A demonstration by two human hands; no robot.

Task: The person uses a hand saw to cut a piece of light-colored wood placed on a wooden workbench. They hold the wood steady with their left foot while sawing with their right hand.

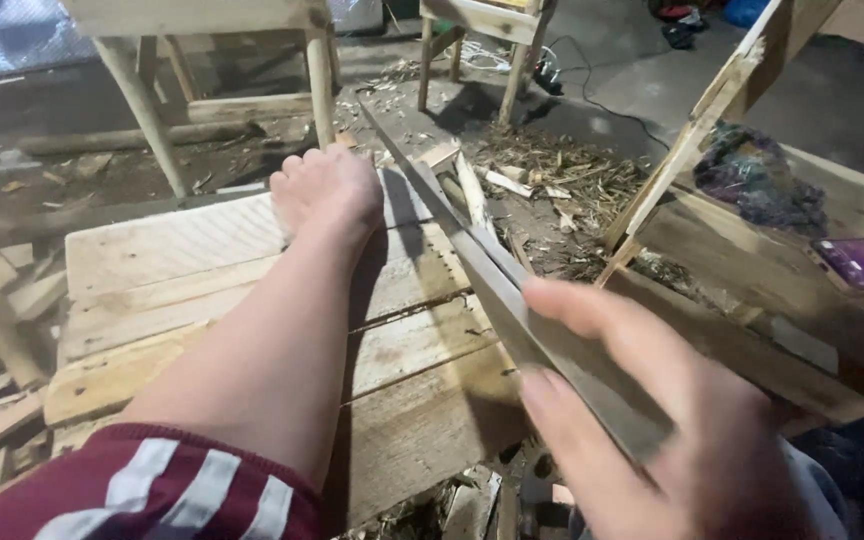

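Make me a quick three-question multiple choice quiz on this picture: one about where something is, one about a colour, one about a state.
1. Where does the bare foot rest?
A. On the wooden pallet
B. On a stool
C. On the phone

2. What colour are the shorts?
A. Plain blue
B. Dark red with white stripes
C. Green

3. What does the right hand do?
A. Hangs free
B. Holds the long thin wooden strip
C. Grips a hammer

Answers: 1 A, the foot lies on its boards. 2 B, the stripes show at the thigh. 3 B, the fingers close around the strip.
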